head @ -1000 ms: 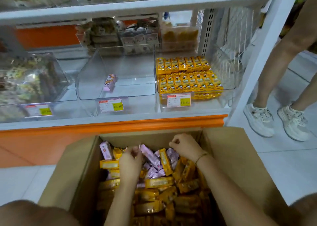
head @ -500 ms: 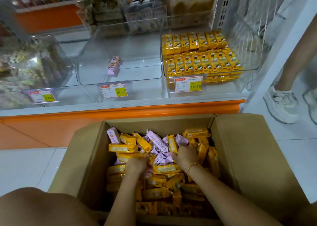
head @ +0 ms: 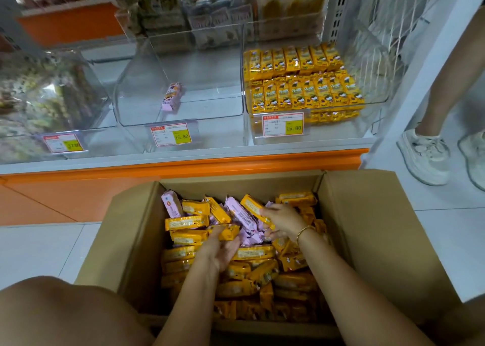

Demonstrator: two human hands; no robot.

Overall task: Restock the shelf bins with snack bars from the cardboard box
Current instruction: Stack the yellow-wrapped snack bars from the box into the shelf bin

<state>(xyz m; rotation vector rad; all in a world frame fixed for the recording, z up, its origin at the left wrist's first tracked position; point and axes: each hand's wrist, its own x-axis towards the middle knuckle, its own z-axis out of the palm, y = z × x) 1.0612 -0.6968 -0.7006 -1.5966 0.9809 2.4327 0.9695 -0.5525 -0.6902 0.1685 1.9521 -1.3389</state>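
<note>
Both grips down in the cardboard box [head: 367,227], each on a snack bar.

Left grip [head: 223,246] is palm-up, fingers curled round a yellow bar [head: 228,232]. Right grip [head: 282,221], bracelet [head: 303,232] on its wrist, has its fingers wrapped over the near end of a tilted yellow bar [head: 253,207], with pink bars [head: 241,217] just beside it. The box sits on the floor below the shelf and holds mixed yellow and pink bars. The middle bin [head: 210,83] holds one pink bar [head: 172,97]; the right bin [head: 375,83] holds rows of yellow bars [head: 301,88].
</note>
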